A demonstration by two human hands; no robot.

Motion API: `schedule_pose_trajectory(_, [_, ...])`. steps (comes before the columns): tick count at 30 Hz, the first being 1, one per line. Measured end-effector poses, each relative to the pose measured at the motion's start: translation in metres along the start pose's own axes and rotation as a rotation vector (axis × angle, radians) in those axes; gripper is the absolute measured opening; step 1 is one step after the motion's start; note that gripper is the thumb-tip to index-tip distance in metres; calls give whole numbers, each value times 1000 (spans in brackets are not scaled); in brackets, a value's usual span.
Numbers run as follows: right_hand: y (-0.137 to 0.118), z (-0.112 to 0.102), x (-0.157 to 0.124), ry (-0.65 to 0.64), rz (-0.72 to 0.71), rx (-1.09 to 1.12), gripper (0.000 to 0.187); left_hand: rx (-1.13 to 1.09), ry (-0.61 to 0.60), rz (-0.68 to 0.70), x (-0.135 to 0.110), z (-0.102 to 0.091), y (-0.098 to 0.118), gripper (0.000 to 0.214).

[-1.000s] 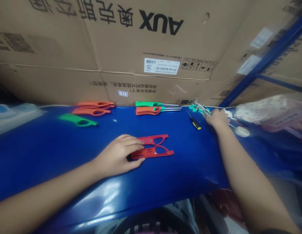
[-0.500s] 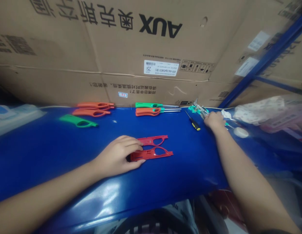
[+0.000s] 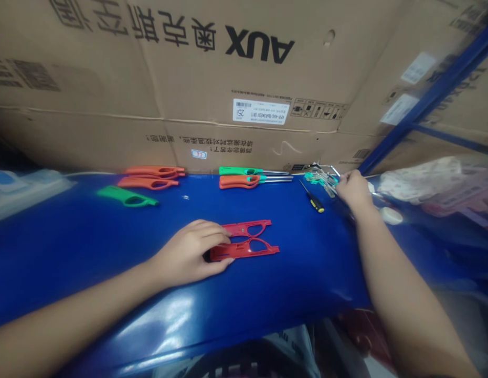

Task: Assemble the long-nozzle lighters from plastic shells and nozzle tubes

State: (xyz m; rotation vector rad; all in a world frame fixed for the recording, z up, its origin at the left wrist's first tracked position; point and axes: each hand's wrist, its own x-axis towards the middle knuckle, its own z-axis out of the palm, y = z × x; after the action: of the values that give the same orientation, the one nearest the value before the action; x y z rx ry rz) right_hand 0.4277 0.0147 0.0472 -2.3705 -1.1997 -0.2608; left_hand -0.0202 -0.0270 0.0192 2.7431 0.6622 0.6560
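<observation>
My left hand (image 3: 191, 252) lies on the blue table (image 3: 110, 252), fingers curled over the near ends of two red plastic lighter shells (image 3: 250, 242) that lie side by side. My right hand (image 3: 352, 190) is far right at the back of the table, fingers closed around a bundle of metal-and-teal lighter inner parts (image 3: 321, 177). A small screwdriver with a black and yellow handle (image 3: 314, 199) lies just left of that hand.
At the back lie two orange shells (image 3: 153, 176), a green shell (image 3: 126, 196), and two assembled lighters, one green and one orange (image 3: 247, 176). Large cardboard boxes (image 3: 228, 79) wall off the rear. Plastic bags (image 3: 428, 181) sit far right, another bag (image 3: 19, 186) far left.
My right hand has shifted slightly left and up onto the bundle of inner parts and closed on it. The left hand and red shells have stayed put.
</observation>
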Motion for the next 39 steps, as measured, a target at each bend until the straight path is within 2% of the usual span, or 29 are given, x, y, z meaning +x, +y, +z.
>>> schedule_pose_trajectory(4, [-9, -10, -8, -9, 26, 17, 33, 0, -3, 0, 0, -1, 0, 16])
schedule_pose_trajectory(10, [-11, -21, -12, -67, -77, -54, 34, 12, -9, 1, -1, -2, -2, 21])
schedule_pose_trajectory(16, [4, -4, -1, -220, -69, -166, 22, 19, -8, 2, -2, -2, -3, 19])
schedule_pose_trajectory(20, [10, 6, 1, -241, -107, -169, 19, 22, -14, 6, -1, -2, -3, 19])
schedule_pose_trajectory(25, [4, 14, -4, -273, -163, -157, 11, 25, -26, 10, 0, -3, -2, 19])
schedule_pose_trajectory(30, [-4, 21, -4, -185, -249, -140, 28, 25, -20, 21, 0, -3, -2, 18])
schedule_pose_trajectory(33, [-6, 24, 1, -139, -222, -163, 37, 24, -21, 26, 0, -3, -2, 20])
schedule_pose_trajectory(36, [-4, 24, 6, -142, -180, -192, 29, 18, -29, 26, 0, -3, -3, 19])
schedule_pose_trajectory(39, [-3, 21, 9, -120, -205, -185, 18, 12, -33, 29, -1, -3, -4, 20])
